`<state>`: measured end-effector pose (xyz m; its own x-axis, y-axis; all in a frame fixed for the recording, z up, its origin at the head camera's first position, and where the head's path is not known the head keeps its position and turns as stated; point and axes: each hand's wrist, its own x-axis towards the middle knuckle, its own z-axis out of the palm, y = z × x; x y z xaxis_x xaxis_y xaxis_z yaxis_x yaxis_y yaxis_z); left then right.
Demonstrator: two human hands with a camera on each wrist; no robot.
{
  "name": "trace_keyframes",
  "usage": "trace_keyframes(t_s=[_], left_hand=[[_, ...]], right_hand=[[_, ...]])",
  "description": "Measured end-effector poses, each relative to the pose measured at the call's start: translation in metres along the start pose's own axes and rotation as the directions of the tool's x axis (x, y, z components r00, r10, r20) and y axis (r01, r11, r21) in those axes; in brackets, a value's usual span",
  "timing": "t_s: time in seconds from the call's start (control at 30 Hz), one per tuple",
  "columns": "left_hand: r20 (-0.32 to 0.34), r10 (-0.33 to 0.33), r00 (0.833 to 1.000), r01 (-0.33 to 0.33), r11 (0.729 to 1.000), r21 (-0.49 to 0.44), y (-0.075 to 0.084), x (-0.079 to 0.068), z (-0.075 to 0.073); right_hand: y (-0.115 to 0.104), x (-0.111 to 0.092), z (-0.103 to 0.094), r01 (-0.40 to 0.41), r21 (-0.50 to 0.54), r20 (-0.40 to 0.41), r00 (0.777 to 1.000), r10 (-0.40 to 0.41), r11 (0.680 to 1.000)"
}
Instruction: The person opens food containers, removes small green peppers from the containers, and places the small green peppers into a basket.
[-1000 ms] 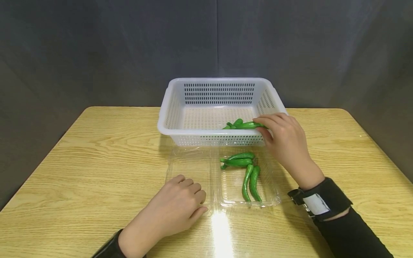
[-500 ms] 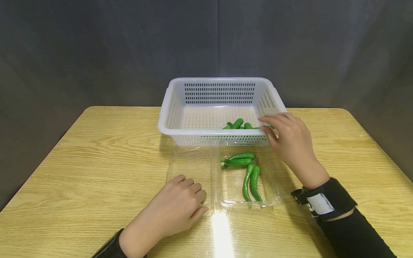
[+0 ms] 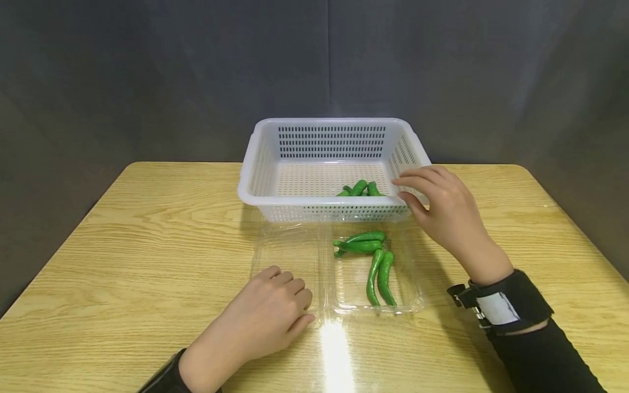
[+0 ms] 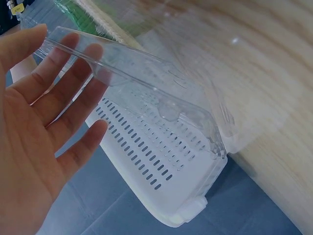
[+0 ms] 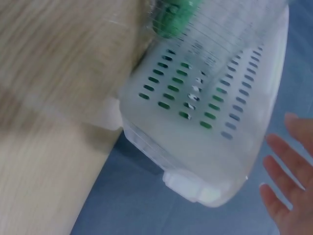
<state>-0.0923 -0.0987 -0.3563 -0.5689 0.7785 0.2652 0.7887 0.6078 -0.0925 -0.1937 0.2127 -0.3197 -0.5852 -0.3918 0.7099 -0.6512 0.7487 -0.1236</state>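
Note:
My right hand is over the right front corner of the white basket, thumb and fingers apart with nothing between them. Behind the basket's front wall lie green chili peppers, partly hidden. A clear plastic clamshell box is spread open on the table in front. Several green chili peppers lie in its right half. My left hand is at the front edge of the left half, fingers loosely bent. In the left wrist view its fingertips touch the clear plastic edge.
The wooden table extends to both sides of the basket and box. A dark grey curtain stands behind the table's far edge. Light glares off the tabletop in front of the box.
A second ago my right hand pinched a green chili pepper inside the basket's front. It has let go and moved slightly right; the pepper stays in the basket. My left hand has not moved.

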Motion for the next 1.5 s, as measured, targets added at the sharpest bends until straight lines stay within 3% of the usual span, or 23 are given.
trace_keyframes(t_s=[0.23, 0.53, 0.93, 1.03, 1.2, 1.5], left_hand=[[0.007, 0.002, 1.000, -0.002, 1.000, 0.007, 0.000, 0.000, 0.000], [0.002, -0.002, 1.000, 0.002, 1.000, 0.011, 0.000, 0.000, 0.000], [0.005, -0.002, 1.000, 0.002, 1.000, 0.009, 0.000, 0.000, 0.000], [0.006, -0.001, 1.000, 0.001, 1.000, 0.007, 0.000, 0.000, 0.000], [0.009, 0.002, 1.000, -0.002, 1.000, 0.011, 0.001, 0.000, 0.001], [0.003, -0.005, 1.000, 0.005, 1.000, 0.014, 0.000, 0.000, 0.001]], right_hand=[[0.001, 0.002, -0.007, 0.054, 0.057, 0.044, 0.997, -0.056, 0.997], [-0.007, 0.002, -0.013, 0.061, 0.115, 0.185, 0.979, -0.081, 0.992], [-0.028, 0.003, -0.018, 0.118, 0.186, 0.245, 0.956, -0.162, 0.975], [-0.035, 0.002, -0.020, 0.062, 0.192, 0.345, 0.930, -0.126, 0.979], [-0.046, 0.000, -0.021, -0.026, 0.157, 0.514, 0.856, -0.059, 0.987], [-0.051, -0.001, -0.014, -0.083, 0.212, 0.630, 0.774, -0.071, 0.974]])
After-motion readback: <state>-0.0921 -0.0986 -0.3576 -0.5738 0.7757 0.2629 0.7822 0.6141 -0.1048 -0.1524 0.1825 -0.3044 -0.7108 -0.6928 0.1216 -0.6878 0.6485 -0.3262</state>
